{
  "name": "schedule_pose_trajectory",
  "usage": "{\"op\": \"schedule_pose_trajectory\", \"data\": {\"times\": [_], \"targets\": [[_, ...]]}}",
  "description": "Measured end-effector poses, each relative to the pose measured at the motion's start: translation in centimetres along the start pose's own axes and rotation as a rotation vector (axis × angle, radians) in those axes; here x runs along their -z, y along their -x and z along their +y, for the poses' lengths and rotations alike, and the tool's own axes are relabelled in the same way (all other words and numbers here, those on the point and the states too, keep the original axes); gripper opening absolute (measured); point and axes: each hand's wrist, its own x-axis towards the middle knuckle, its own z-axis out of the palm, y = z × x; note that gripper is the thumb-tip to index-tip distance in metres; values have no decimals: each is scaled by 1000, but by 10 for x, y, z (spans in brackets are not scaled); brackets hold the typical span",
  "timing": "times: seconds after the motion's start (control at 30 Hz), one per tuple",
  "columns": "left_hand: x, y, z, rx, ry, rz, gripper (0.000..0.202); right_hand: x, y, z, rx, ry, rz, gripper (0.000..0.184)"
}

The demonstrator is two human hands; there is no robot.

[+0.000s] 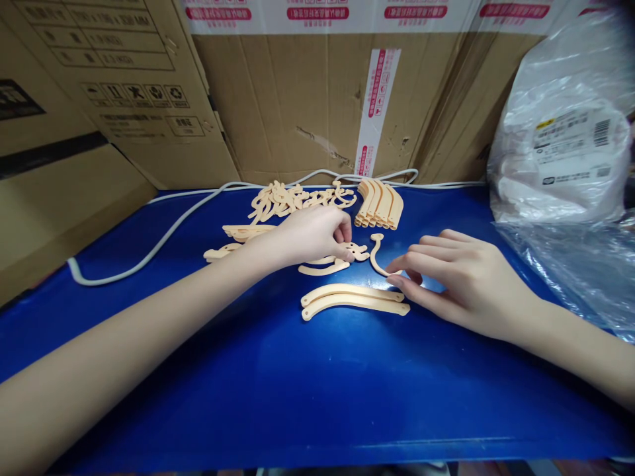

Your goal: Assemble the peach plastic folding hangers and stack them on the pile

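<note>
My right hand [459,277] pinches the near end of a thin, curved cream plastic piece [376,254] with a round head at its far end. Closed fingers of my left hand [322,231] meet at a small cream piece with holes [358,251], partly covered by the fingertips. Just below that hand lies a curved cream strip [322,269]. Nearer to me, two long wavy cream strips [354,301] rest side by side on the blue tabletop [317,390].
Behind my hands are a heap of loose cream pieces [278,200] and a neat stack of curved strips [380,203]. More pieces [248,231] lie by my left forearm. A white cable [186,221], cardboard boxes [297,99] and a plastic-wrapped bundle [560,145] border the table.
</note>
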Motion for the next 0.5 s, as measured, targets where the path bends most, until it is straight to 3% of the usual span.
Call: {"op": "schedule_pose_trajectory", "data": {"times": [0.17,0.5], "targets": [[3,-2,-3,-3,-26,22,26,0,0,0,4,-5,-8,22],[3,-14,-15,-9,108,-47,32,0,1,1,-2,-4,-13,21]]}}
